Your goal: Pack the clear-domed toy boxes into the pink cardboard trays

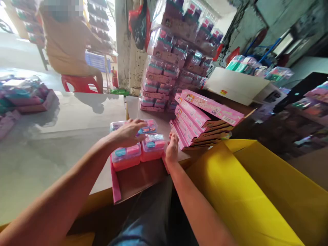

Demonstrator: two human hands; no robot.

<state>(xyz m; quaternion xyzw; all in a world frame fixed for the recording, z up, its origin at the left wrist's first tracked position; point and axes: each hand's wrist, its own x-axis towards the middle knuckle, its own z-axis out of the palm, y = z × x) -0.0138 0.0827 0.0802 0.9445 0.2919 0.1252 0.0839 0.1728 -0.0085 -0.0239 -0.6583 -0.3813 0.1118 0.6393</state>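
Note:
A shallow pink cardboard tray (116,188) lies at the table's front edge, its near part bare brown card. Several clear-lidded pink boxes stand in its far part, among them a front left box (126,159) and a front right box (153,150). Over the back boxes is my left hand (129,134), palm down with fingers spread, holding nothing that I can see. My right hand (172,148) is at the tray's right side, its fingers curled by the wall; what they hold, if anything, is hidden.
Folded pink trays (194,119) are stacked right of my right hand. A large yellow box (230,181) stands at the front right. Wrapped packs (164,68) rise in tall stacks behind. A person (66,44) sits on a red stool (82,83) at the back left.

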